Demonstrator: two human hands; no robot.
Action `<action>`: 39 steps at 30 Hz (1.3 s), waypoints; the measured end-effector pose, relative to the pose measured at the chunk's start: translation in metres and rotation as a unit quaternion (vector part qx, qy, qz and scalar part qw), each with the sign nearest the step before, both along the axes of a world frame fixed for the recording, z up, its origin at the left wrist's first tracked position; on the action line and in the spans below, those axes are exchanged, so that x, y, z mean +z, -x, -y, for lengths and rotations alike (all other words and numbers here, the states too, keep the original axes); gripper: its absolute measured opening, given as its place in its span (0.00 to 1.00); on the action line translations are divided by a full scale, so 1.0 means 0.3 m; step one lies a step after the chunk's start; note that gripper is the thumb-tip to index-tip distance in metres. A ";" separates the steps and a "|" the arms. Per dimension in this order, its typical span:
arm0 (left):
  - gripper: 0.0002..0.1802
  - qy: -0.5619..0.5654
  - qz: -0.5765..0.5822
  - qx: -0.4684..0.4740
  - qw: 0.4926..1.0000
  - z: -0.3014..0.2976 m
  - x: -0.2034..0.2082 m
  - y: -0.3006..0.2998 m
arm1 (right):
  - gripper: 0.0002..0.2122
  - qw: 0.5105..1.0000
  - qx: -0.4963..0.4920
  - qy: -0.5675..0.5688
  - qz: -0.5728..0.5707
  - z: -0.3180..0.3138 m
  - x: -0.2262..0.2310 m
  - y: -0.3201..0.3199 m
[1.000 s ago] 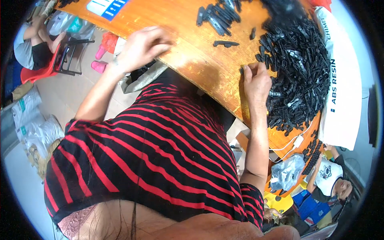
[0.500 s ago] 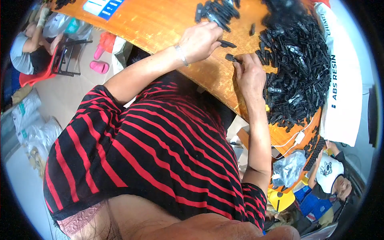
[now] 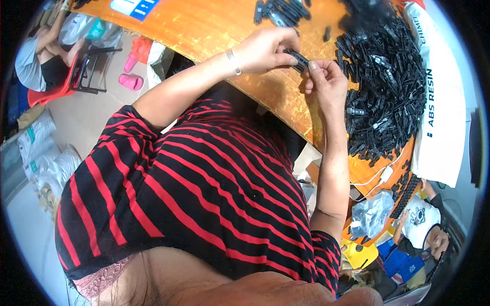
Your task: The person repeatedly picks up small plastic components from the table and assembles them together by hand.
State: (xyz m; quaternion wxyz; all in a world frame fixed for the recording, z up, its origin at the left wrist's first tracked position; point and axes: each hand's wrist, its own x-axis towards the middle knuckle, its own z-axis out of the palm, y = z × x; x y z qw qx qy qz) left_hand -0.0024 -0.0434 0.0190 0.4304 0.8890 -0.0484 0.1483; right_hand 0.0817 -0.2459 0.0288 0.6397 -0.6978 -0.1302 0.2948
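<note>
Over the wooden table, my two hands meet at a small, narrow black plastic part. My left hand, with a silvery band at its wrist, pinches its left end between thumb and fingers. At the other end, my right hand grips it with the thumb and bent fingertips. Whether it is one part or two pressed together, I cannot tell. A large heap of similar black parts lies just right of my right hand. One loose black part rests beyond my hands, near a smaller group of black parts.
A white sack borders the heap on the right. A white cable and a clear plastic bag lie near the table's right end, where another person sits. Someone else sits at far left. Pink slippers lie on the floor.
My hands were apart, each with a black part at its fingertips. They have come together, and both now hold at one place. The view has shifted slightly.
</note>
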 end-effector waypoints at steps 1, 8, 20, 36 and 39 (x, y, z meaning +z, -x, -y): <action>0.11 0.184 -0.064 -0.015 0.981 0.010 -0.028 -0.007 | 0.08 1.000 -0.001 0.000 0.000 0.007 -0.010 -0.001; 0.08 0.299 -0.169 0.028 0.939 0.021 -0.078 -0.011 | 0.08 0.996 -0.008 0.088 -0.004 -0.004 -0.030 0.006; 0.10 0.144 -0.161 0.128 0.968 0.042 -0.099 -0.029 | 0.09 0.990 0.007 0.139 0.032 -0.020 -0.056 -0.013; 0.10 0.006 -0.150 0.154 0.977 0.085 -0.029 -0.008 | 0.12 0.950 0.058 0.264 0.159 0.005 -0.095 -0.058; 0.11 0.004 -0.139 0.106 0.985 0.053 -0.050 0.005 | 0.12 0.943 0.051 0.252 0.212 0.022 -0.120 -0.030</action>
